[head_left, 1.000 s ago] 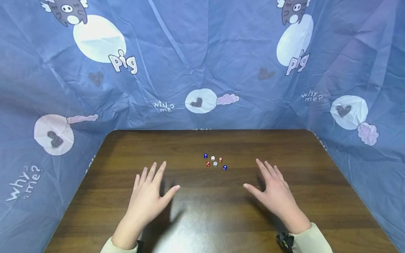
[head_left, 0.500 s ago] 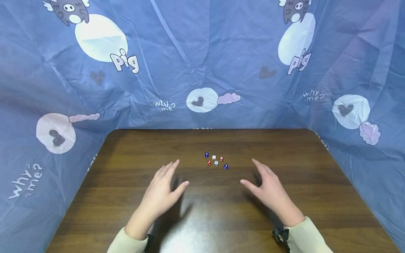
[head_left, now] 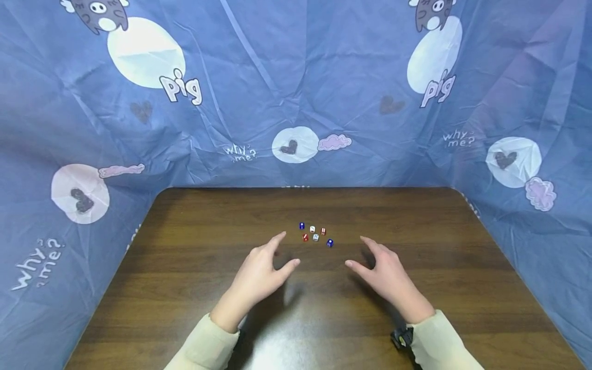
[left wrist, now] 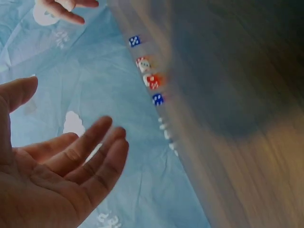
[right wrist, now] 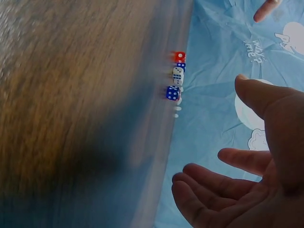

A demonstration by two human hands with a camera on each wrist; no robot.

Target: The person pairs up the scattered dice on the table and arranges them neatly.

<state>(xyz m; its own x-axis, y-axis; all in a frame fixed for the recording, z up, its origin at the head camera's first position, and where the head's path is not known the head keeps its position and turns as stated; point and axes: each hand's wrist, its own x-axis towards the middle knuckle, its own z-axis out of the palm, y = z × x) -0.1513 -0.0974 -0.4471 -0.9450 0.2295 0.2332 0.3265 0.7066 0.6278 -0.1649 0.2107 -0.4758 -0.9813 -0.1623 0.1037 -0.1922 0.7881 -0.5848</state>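
Several small dice lie loosely grouped on the brown wooden table [head_left: 208, 216]: a blue die [head_left: 301, 225] at the back left, a white die [head_left: 312, 229], a red die [head_left: 323, 231], another red die [head_left: 305, 237], a second white die [head_left: 316, 237] and a blue die [head_left: 330, 243] at the front right. To their left my left hand [head_left: 261, 272] hovers with fingers extended and thumb apart, holding nothing. My right hand [head_left: 386, 270] hovers to their right, likewise with nothing in it. In the left wrist view the left palm [left wrist: 52, 185] faces inward, apart from the dice.
A blue cloth [head_left: 240, 77] printed with pigs, hearts and lettering hangs behind the table and along both sides. A black strap device [head_left: 401, 338] sits at the right wrist, beside a pale sleeve [head_left: 439, 339].
My left hand has moved right and slightly forward, closer to the dice. The right hand has shifted a little left. Both hands have turned more edge-on; the dice lie where they were.
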